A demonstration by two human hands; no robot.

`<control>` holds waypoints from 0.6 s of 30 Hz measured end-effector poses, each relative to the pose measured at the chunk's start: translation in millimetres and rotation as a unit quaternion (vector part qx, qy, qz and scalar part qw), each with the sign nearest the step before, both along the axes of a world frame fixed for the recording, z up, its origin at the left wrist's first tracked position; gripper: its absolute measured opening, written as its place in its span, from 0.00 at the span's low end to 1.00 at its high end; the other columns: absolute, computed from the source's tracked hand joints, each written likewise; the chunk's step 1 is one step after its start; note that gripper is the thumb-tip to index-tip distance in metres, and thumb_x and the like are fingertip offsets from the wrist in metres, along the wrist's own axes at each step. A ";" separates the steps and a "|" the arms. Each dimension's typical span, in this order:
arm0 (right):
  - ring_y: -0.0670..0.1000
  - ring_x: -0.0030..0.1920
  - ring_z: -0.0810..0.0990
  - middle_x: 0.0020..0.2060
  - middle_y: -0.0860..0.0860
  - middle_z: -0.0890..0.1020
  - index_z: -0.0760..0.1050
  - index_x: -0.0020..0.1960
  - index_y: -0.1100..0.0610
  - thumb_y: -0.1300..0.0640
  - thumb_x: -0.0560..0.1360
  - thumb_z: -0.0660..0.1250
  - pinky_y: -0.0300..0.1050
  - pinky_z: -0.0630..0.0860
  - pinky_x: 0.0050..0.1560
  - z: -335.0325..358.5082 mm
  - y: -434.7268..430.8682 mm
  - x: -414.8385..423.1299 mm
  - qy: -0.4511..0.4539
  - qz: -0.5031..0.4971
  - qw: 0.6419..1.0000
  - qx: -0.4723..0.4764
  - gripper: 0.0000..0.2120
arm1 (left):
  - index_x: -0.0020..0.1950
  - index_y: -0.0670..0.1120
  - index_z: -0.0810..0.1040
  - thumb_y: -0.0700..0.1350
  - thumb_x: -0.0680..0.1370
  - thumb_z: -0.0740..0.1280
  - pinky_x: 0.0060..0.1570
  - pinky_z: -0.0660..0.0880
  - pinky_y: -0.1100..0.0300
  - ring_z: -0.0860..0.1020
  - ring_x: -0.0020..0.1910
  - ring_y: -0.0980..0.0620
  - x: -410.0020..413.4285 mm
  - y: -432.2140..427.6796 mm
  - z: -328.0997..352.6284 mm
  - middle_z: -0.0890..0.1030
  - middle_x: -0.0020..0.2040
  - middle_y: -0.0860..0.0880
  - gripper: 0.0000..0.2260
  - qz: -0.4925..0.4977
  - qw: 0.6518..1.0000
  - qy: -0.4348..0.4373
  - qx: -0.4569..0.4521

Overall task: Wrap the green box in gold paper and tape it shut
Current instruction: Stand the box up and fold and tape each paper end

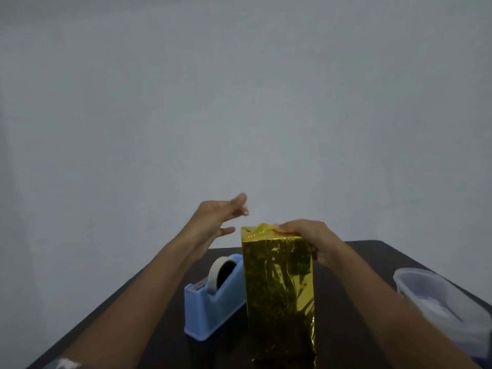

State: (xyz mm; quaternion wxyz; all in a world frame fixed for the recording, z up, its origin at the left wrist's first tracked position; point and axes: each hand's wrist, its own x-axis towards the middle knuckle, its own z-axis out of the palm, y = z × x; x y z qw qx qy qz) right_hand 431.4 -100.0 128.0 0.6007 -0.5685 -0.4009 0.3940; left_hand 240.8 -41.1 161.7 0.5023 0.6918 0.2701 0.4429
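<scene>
Head view, right fingers [282,228]: curled over the top edge of the gold paper [279,288], pinching its folded end.
Left fingers [237,203]: straight and spread, holding nothing, in the air up and left of the package top.
Right hand [306,237]: clamped on the upper right corner of the package, forearm running in from the lower right.
Left hand [213,222]: raised clear of the paper, palm turned towards it.
Box: hidden under the gold paper, standing upright on end at the middle of the table [359,265].
Tape dispenser [213,312]: blue, just left of the package and partly behind it, a pale tape roll [216,272] seated in it.
Plastic container [439,302]: translucent, at the table's right edge, well apart from the package.
Wall [239,102]: plain grey, behind the table.
</scene>
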 end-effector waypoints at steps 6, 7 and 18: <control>0.49 0.41 0.81 0.45 0.55 0.82 0.78 0.53 0.61 0.55 0.66 0.77 0.37 0.73 0.30 1.3 1.7 0.3 -0.017 -0.009 1.000 0.003 0.19 | 0.46 0.40 0.85 0.48 0.69 0.73 0.62 0.72 0.52 0.76 0.58 0.54 14.6 10.4 2.8 0.85 0.48 0.52 0.13 -0.025 0.995 0.093 0.010; 0.49 0.41 0.81 0.45 0.55 0.82 0.78 0.53 0.60 0.55 0.65 0.77 0.37 0.73 0.31 0.9 3.0 0.8 -0.017 -0.011 1.000 0.003 0.19 | 0.45 0.41 0.85 0.47 0.71 0.73 0.61 0.72 0.53 0.76 0.58 0.55 15.4 12.0 2.6 0.85 0.47 0.54 0.10 -0.024 0.995 0.098 0.014; 0.51 0.45 0.79 0.49 0.55 0.81 0.77 0.55 0.61 0.54 0.66 0.76 0.41 0.73 0.35 -2.0 7.7 2.6 -0.022 -0.016 1.000 0.006 0.21 | 0.41 0.46 0.85 0.45 0.70 0.73 0.59 0.70 0.55 0.76 0.58 0.54 20.4 25.3 -3.8 0.82 0.52 0.55 0.03 -0.012 0.993 0.105 0.044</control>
